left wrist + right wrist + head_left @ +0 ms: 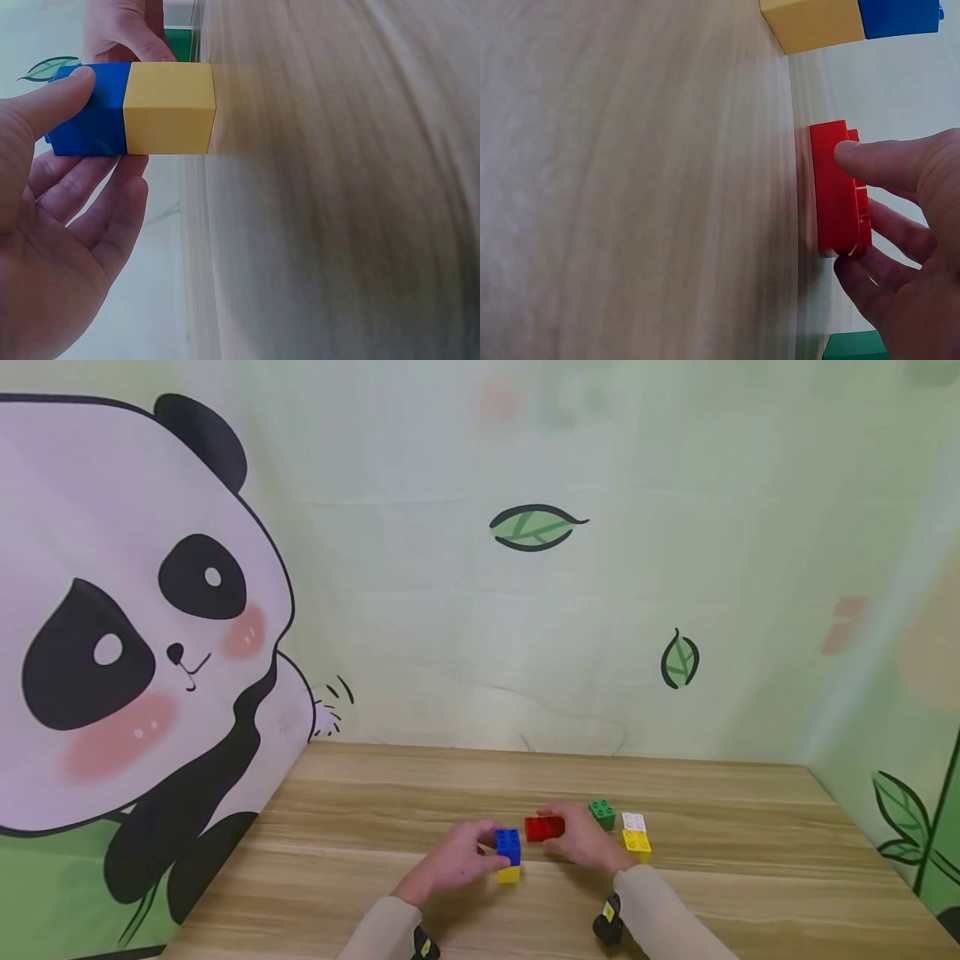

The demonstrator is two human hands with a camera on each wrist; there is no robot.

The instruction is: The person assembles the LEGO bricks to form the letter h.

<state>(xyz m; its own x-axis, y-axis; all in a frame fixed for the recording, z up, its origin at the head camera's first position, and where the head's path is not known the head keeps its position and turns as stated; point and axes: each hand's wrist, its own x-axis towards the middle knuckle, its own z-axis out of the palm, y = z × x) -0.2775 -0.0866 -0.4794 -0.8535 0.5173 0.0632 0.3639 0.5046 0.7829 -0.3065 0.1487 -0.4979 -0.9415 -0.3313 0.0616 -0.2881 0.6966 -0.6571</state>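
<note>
A blue brick (507, 847) is stacked on a yellow brick (508, 875) in front of me. My left hand (459, 857) pinches the blue one, its thumb on the near side in the left wrist view and the fingers behind. To the right of this stack, a long red brick (836, 187) lies lengthwise with its studs up. My right hand (585, 838) grips it between thumb and fingers, covering its right end in the head view. Whether the red brick touches the tabletop is unclear.
Right of my right hand sit a green brick (602, 813), a white brick (633, 821) and another yellow brick (637, 842). All are on a wood-grain table (405, 777). Behind it hangs a printed backdrop (420, 610) with a panda and leaves.
</note>
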